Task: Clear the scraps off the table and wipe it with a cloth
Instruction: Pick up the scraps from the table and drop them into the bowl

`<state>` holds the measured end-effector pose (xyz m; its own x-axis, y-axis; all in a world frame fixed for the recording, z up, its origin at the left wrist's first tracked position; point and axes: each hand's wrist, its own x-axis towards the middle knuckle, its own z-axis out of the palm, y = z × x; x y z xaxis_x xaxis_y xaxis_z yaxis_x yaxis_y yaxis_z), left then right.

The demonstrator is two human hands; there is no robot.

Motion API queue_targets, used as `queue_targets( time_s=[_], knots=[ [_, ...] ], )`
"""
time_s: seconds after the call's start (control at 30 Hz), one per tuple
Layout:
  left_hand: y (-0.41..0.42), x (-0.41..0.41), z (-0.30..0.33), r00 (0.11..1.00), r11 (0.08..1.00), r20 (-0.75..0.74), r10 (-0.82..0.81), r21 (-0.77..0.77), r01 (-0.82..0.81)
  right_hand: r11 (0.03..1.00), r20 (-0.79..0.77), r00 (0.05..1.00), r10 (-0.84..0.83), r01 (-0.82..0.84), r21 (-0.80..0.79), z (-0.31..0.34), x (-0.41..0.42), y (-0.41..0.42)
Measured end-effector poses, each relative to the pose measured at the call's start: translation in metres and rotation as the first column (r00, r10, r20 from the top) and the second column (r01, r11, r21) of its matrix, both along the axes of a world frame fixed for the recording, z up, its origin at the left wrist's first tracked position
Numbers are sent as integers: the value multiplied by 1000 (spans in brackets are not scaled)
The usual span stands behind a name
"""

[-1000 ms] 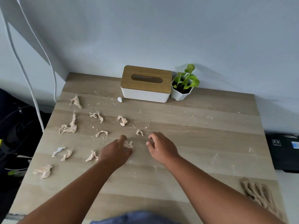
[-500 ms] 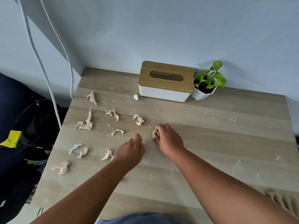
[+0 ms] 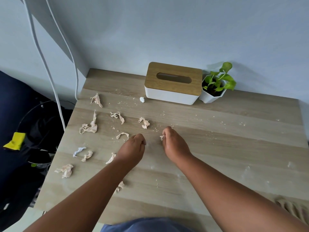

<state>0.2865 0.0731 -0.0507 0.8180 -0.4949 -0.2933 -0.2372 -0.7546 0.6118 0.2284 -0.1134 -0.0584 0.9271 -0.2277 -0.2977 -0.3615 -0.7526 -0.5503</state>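
While the right hand pinches one, crumpled peach scraps litter the table.

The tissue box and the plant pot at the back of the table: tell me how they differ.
The tissue box is long and rectangular; the plant pot is smaller and faceted. The tissue box has a flat wooden lid with a slot; the plant pot is open on top and holds green leaves. Both have white bodies and stand side by side near the wall on the table.

Tissue box touching potted plant by wall; white cables, yellow item left.
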Motion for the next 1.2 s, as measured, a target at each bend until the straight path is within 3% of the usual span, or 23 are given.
queue_targets(
  time_s=[0.4, 0.6, 0.93, 1.1, 1.2],
  knots=[
    [13, 17, 14, 998, 996, 29, 57, -67, -55, 996, 49, 997, -57, 53, 77, 9, 2, 6],
    [17, 49, 12, 993, 995, 69, 95, -27, -93, 996, 36, 998, -46, 43, 82, 6, 7, 12],
    [8, 104, 7, 987, 984, 4, 164, -76, -163, 979, 91, 994, -58, 39, 198, -1, 23, 22],
    [-2, 129, 9, 993, 983, -41, 113, -143, -117, 976, 109, 983, -147, 126, 179, -6, 35, 27],
    [-13, 147, 5, 997, 996, 46, 61, -75, -58, 982, 98, 980, -172, 163, 95, -8, 46, 31]
  ],
)
